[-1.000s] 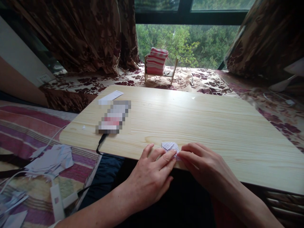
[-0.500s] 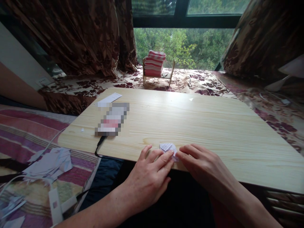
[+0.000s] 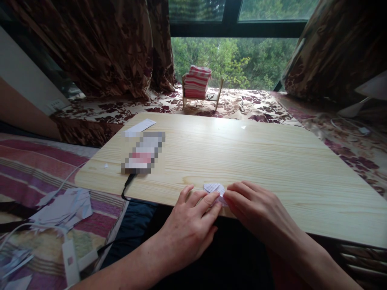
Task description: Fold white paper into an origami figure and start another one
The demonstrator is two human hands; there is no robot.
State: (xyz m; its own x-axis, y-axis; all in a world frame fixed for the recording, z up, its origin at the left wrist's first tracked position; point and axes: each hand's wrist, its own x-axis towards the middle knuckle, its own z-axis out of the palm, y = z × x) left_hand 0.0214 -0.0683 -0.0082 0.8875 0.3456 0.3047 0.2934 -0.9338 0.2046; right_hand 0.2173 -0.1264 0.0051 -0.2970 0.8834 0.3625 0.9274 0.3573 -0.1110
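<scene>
A small folded piece of white lined paper (image 3: 213, 188) lies at the near edge of the light wooden table (image 3: 256, 157). My left hand (image 3: 190, 223) rests palm down beside it, fingers stretched out, the fingertips pressing on the paper's left part. My right hand (image 3: 256, 209) comes in from the right, its fingertips drawn together and pinching the paper's right edge against the table. Part of the paper is hidden under the fingers.
A blurred flat object (image 3: 143, 152) with a black cable (image 3: 127, 186) and a white paper strip (image 3: 139, 126) lie at the table's left. Paper scraps (image 3: 65, 207) litter the striped cloth at the left. A small wooden rack with folded red-white cloth (image 3: 197, 82) stands by the window.
Both hands stay on the folded paper, with only slight shifts of the fingertips; the view has tilted a little.
</scene>
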